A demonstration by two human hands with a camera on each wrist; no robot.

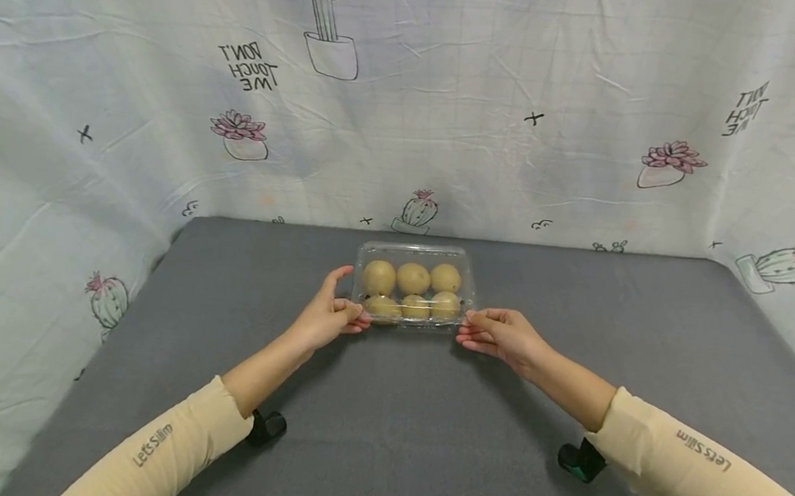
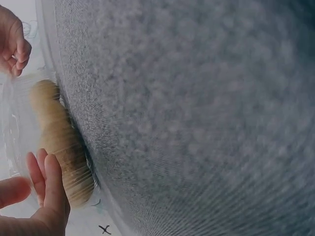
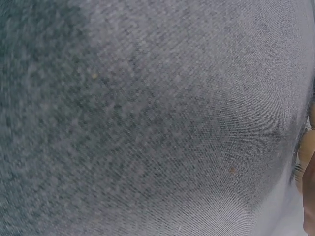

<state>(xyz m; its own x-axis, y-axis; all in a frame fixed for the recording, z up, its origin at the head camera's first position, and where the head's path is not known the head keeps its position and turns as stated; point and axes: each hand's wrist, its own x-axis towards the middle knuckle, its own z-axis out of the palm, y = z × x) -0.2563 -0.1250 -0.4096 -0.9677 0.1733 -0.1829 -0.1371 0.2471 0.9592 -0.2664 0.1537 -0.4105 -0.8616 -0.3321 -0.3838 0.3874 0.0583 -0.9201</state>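
A clear plastic clamshell box (image 1: 415, 250) sits toward the far edge of the grey table. Inside it, several round, yellowish-brown fruits (image 1: 413, 279) lie in two rows; their exact kind is not clear. With thumb and fingers my left hand (image 1: 325, 315) pinches the rim at the near left corner, its index finger lifted beside the box. At the near right corner, my right hand (image 1: 505, 340) pinches the rim between thumb and fingers. The left wrist view shows the fruits (image 2: 61, 142) through the clear wall. Only a sliver of the right hand (image 3: 309, 199) shows in the right wrist view.
The grey cloth-covered table (image 1: 390, 429) spreads in front of the box. Behind it hangs a white curtain (image 1: 472, 125) printed with cacti and words. Dark devices (image 1: 267, 428) are strapped under both cream sleeves (image 1: 704, 476).
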